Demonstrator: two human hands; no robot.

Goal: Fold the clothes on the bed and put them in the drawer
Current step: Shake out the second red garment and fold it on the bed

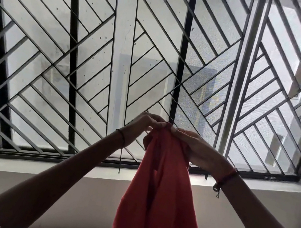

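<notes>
Red garment (161, 196) | hangs raised before the window grille (72, 40) | left hand (143, 125) and right hand (197, 145) pinch its bunched top, fingertips close together | advice: slide grips apart along the edge, shake flat before folding

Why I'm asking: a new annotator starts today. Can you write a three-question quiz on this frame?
1. True or false: the red garment lies flat on a bed.
2. Which of the left hand and right hand pinches the garment's top? A: left only. B: right only. C: both.
3. Fill in: behind the hands, the window is covered by a dark metal ____.

Key: 1 false, it hangs down from the raised hands; 2 C; 3 grille.
</notes>
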